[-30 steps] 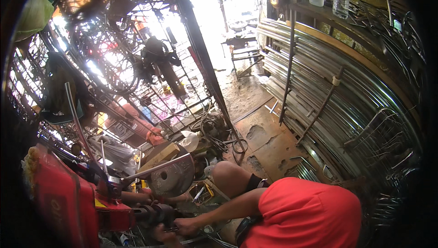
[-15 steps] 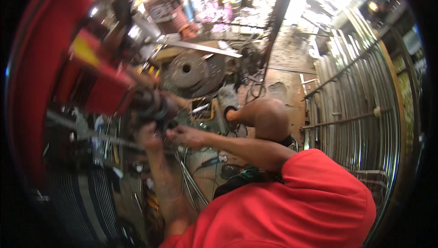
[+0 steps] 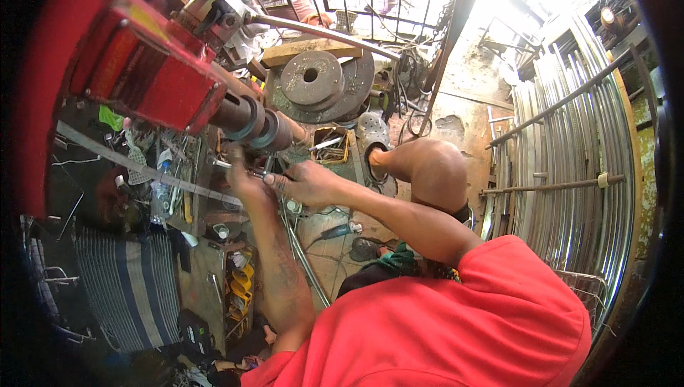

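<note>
My two hands meet just below the round steel collars (image 3: 265, 129) on the end of a red machine (image 3: 146, 70). My left hand (image 3: 249, 184), its fingers slightly blurred, is closed around a thin, shiny metal rod (image 3: 223, 164) whose end pokes out on its left. Close by on the right, my right hand (image 3: 311, 182) is also closed, pinching a short metal piece with a dark end (image 3: 273, 179). Whether both hold one and the same piece cannot be made out. Neither hand visibly touches the collars.
Beyond my hands lies a heavy stepped metal wheel (image 3: 312, 79) beside a wooden block (image 3: 313, 49). A small box of tools (image 3: 331, 146) stands near my foot. Long metal tubes (image 3: 570, 145) fill a rack on the right. A clear bottle (image 3: 161, 186) and a striped cloth (image 3: 128, 284) are at left.
The whole view has shifted and become sharper, with the machine appearing higher up. My hands stay close together below the collars, and my right hand looks slightly farther from the left.
</note>
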### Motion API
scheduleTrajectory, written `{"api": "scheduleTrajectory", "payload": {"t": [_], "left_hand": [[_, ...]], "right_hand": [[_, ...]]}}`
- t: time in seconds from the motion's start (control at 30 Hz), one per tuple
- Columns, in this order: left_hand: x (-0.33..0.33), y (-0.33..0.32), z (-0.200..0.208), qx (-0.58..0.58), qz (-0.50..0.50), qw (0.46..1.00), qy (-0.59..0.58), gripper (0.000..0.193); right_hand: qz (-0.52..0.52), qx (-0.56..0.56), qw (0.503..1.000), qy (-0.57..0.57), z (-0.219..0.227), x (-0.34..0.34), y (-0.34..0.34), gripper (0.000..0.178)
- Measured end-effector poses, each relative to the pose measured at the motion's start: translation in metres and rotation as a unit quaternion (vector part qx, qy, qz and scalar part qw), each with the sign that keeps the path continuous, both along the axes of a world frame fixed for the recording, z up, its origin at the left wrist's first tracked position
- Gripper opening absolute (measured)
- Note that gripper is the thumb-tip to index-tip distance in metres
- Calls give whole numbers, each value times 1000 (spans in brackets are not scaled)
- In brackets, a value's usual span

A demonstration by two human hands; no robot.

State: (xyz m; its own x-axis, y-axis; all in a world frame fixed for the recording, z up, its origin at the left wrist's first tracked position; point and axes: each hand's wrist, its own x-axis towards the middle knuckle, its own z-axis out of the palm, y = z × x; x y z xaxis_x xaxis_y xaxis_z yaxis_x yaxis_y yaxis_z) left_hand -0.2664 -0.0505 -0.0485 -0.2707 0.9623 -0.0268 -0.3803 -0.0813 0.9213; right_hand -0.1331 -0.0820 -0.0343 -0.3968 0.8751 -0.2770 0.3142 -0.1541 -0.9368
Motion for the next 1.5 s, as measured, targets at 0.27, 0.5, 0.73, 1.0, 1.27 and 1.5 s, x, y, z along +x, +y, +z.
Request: {"api": "scheduleTrajectory", "payload": {"t": [0.27,0.5,0.73,1.0,1.27,1.5], "left_hand": [[8,-49,23,76,-49,946,310,15],[27,-48,16,92,66,866,488,21],[4,3,32,182,-210,961,6,66],[-5,10,26,68,-78,995,-2,70],[-16,32,8,148,-211,956,-140,65],[-4,36,11,-14,-92,960,-265,32]], "right_hand": [[-8,184,978,101,-66,-10,10,38],[-105,131,971,169,-97,-27,8,50],[-129,116,977,128,-86,-11,3,82],[-23,46,982,179,-75,-12,4,80],[0,-58,997,47,-27,6,0,80],[42,-126,990,41,26,5,-17,68]]}}
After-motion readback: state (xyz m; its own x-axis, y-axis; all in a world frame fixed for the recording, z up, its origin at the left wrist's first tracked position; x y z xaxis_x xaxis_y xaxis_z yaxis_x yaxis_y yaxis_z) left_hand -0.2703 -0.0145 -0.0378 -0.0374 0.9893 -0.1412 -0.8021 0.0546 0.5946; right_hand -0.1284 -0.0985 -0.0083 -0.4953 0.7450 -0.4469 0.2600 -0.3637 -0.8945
